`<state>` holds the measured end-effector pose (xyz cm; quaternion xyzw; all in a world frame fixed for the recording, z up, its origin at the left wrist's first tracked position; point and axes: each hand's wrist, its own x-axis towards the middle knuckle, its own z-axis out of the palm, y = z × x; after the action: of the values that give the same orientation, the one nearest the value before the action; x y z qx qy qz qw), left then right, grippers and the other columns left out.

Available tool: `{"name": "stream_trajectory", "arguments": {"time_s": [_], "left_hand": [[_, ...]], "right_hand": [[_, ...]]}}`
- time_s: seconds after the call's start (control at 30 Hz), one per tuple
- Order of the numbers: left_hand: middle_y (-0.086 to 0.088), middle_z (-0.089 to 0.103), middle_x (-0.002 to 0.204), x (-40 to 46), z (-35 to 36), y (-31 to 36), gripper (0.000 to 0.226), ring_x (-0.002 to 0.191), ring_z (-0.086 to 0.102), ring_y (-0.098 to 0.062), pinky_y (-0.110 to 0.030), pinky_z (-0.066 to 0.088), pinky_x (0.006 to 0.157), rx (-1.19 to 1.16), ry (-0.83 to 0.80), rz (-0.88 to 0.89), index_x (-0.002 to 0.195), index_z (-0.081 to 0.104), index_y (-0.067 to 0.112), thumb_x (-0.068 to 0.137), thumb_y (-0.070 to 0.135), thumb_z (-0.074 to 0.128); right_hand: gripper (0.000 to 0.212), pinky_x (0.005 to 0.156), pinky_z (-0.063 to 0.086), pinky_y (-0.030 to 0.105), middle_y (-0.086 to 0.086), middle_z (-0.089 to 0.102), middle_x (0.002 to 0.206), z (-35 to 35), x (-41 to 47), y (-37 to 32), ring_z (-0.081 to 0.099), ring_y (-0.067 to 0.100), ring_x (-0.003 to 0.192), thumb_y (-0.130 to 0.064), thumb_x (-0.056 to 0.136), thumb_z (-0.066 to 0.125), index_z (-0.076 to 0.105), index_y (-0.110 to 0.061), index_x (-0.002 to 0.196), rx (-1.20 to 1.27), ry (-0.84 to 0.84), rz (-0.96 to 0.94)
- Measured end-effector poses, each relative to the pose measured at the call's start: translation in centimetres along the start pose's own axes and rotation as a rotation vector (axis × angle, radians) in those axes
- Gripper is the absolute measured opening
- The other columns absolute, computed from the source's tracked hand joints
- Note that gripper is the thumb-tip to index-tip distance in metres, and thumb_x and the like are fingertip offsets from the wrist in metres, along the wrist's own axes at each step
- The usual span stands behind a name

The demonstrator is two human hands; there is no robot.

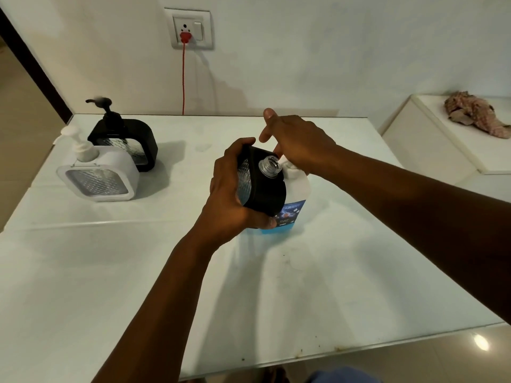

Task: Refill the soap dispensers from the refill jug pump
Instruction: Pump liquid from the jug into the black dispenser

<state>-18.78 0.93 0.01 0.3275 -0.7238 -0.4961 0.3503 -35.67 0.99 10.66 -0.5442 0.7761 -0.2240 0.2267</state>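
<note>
The left hand (229, 189) curls its fingers round the open black dispenser (262, 186), tilted beside the jug (293, 200) on the worktop (359, 272); the right hand (298, 139), fingers spread, presses the pump. The glassy dispenser is probably slippery, best gripped by its sides.

A home room: white glass-topped table (276, 286), wall socket (190, 29) with red cord (183, 78), tiled floor (16, 106).

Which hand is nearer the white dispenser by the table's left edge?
Left. The left hand holds the open black dispenser, right of the white dispenser; the right hand is farther right.
</note>
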Motion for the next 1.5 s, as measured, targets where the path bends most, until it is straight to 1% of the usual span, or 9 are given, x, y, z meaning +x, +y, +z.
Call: {"name": "stream_trajectory", "arguments": {"time_s": [0.17,0.23,0.5,0.7,0.8,0.87,0.97,1.2,1.5], "left_hand": [[0.012,0.044,0.152,0.1,-0.1,0.2,0.132,0.147,0.045,-0.018,-0.056,0.051,0.115,-0.007,0.002,0.008,0.155,0.032,0.05,0.039,0.037,0.093],[0.011,0.045,0.152,0.0,-0.1,0.3,0.132,0.147,0.046,-0.019,-0.057,0.051,0.115,-0.01,0.001,0.008,0.155,0.032,0.051,0.039,0.037,0.093],[0.022,0.042,0.149,-0.5,0.0,0.2,0.132,0.145,0.045,-0.013,-0.056,0.055,0.111,0.0,0.0,-0.007,0.155,0.033,0.052,0.04,0.032,0.093],[0.03,0.044,0.142,-0.2,-0.1,0.2,0.133,0.143,0.046,-0.01,-0.054,0.053,0.114,0.033,-0.005,-0.008,0.155,0.033,0.051,0.04,0.025,0.096],[0.024,0.044,0.146,-0.1,-0.2,0.2,0.131,0.144,0.046,-0.011,-0.054,0.052,0.115,0.023,-0.004,-0.01,0.153,0.033,0.054,0.037,0.035,0.094],[0.024,0.044,0.145,0.0,-0.2,0.3,0.128,0.144,0.045,-0.012,-0.053,0.051,0.116,0.013,-0.003,0.001,0.151,0.034,0.055,0.038,0.038,0.092],[0.024,0.044,0.146,0.0,-0.1,0.1,0.129,0.144,0.045,-0.01,-0.052,0.051,0.116,0.013,-0.001,0.01,0.153,0.033,0.05,0.038,0.038,0.091],[0.023,0.042,0.15,0.1,-0.1,-0.5,0.133,0.146,0.044,-0.011,-0.055,0.054,0.113,0.024,-0.016,-0.007,0.156,0.032,0.05,0.041,0.028,0.096],[0.016,0.044,0.152,0.2,-0.2,-0.4,0.133,0.148,0.045,-0.015,-0.057,0.052,0.115,0.001,-0.018,0.001,0.157,0.033,0.047,0.042,0.027,0.097]], "right_hand": [[0.069,0.083,0.057,0.053,0.007,0.065,0.109,-0.8,-0.1,-1.4,0.062,0.029,0.098,-0.069,0.097,0.014,0.067,-0.028,0.109,0.053,-0.143,0.114],[0.068,0.08,0.058,0.054,0.007,0.064,0.108,-0.7,0.0,-1.3,0.063,0.03,0.097,-0.068,0.097,0.015,0.067,-0.027,0.108,0.057,-0.135,0.121],[0.053,0.098,0.044,0.047,0.0,0.068,0.108,0.8,0.2,0.8,0.059,0.025,0.107,-0.059,0.101,0.016,0.057,-0.03,0.117,-0.032,0.1,-0.017],[0.051,0.099,0.046,0.048,0.003,0.062,0.121,0.0,-0.1,-0.5,0.058,0.029,0.111,-0.053,0.103,0.017,0.054,-0.025,0.124,-0.018,-0.016,0.008],[0.052,0.093,0.052,0.051,0.01,0.063,0.113,-0.8,0.2,-1.0,0.061,0.031,0.102,-0.053,0.103,0.019,0.052,-0.019,0.123,0.06,-0.119,0.067],[0.051,0.085,0.056,0.054,0.013,0.064,0.109,-0.8,0.1,-1.2,0.064,0.032,0.097,-0.052,0.103,0.022,0.054,-0.018,0.123,0.076,-0.133,0.091],[0.044,0.092,0.052,0.052,0.017,0.062,0.12,-0.1,0.2,-0.5,0.061,0.038,0.107,-0.034,0.107,0.022,0.053,-0.012,0.13,0.125,-0.05,0.036],[0.054,0.095,0.044,0.043,-0.003,0.067,0.102,0.6,0.0,0.3,0.06,0.024,0.104,-0.059,0.101,0.016,0.059,-0.027,0.108,-0.073,0.09,-0.046],[0.059,0.088,0.053,0.048,0.004,0.06,0.113,-1.2,-0.6,-1.8,0.061,0.025,0.096,-0.061,0.101,0.019,0.055,-0.02,0.127,0.096,-0.201,0.122]]}}
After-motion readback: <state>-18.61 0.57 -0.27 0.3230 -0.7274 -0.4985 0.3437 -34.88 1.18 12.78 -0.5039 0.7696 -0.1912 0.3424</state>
